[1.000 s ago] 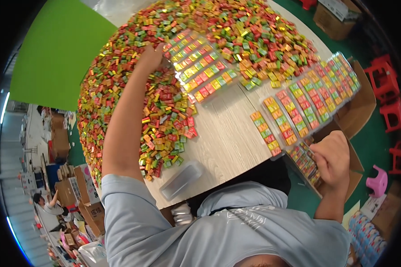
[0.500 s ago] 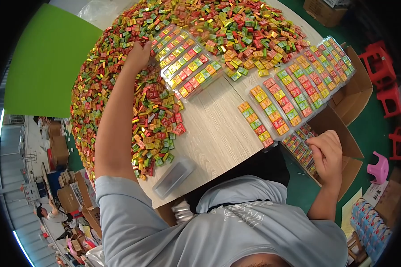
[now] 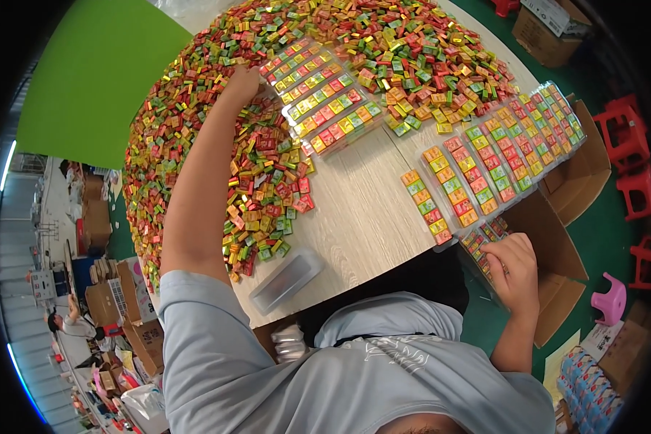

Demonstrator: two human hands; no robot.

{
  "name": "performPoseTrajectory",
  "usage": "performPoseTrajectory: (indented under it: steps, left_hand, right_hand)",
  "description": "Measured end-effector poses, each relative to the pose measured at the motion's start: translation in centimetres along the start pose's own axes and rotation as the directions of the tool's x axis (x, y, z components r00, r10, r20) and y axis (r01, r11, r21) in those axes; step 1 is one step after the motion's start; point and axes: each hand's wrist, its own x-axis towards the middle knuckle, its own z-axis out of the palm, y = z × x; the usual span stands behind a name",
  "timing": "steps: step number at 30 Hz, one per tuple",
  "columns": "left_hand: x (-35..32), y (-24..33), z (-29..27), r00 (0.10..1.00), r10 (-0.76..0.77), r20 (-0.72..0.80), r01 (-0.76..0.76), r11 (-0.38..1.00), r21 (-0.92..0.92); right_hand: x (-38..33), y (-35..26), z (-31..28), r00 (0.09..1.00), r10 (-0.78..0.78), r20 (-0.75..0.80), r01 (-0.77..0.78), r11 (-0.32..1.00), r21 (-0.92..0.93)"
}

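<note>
Along the bench's right edge lie filled trays; a big candy heap remains. Left hand presses flat on a tray; right hand's grip pinches a tray over the box.

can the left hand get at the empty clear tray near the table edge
Probably yes. The left hand is stretched out to the candy pile, but the empty tray lies uncovered beside that arm's elbow, so pulling back should reach it.

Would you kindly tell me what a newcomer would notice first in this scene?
A vast heap of small red, green and yellow packets covers the far and left of the round table. The left hand reaches into it beside filled clear trays. The right hand holds another tray over an open carton.
</note>
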Motion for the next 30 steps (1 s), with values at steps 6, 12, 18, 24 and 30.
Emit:
performPoseTrajectory:
  steps: [6,12,18,24,30]
  left_hand:
    - [0.2,-0.8,0.0,0.998,0.033,0.044,-0.029,0.995,-0.098]
    - [-2.0,-0.2,0.1,0.98,0.161,-0.114,-0.161,0.987,0.003]
    - [-1.9,-0.3,0.6,0.977,0.209,-0.035,-0.206,0.975,0.08]
    - [-2.2,-0.3,0.6,0.972,0.229,-0.045,-0.225,0.971,0.087]
    - [-1.9,0.6,0.4,0.973,0.227,0.04,-0.229,0.973,0.037]
  right_hand:
    - [0.0,0.1,0.5,0.999,0.009,0.049,-0.009,1.0,0.009]
    - [0.0,-0.3,1.0,0.997,0.01,0.079,-0.013,0.999,0.029]
    - [-0.1,-0.1,1.2,0.993,0.013,0.12,-0.014,1.0,0.004]
    - [0.3,-0.4,1.3,0.989,0.003,0.149,-0.004,1.0,0.005]
    - [3.9,-2.6,-1.8,0.956,-0.186,0.227,0.163,0.98,0.117]
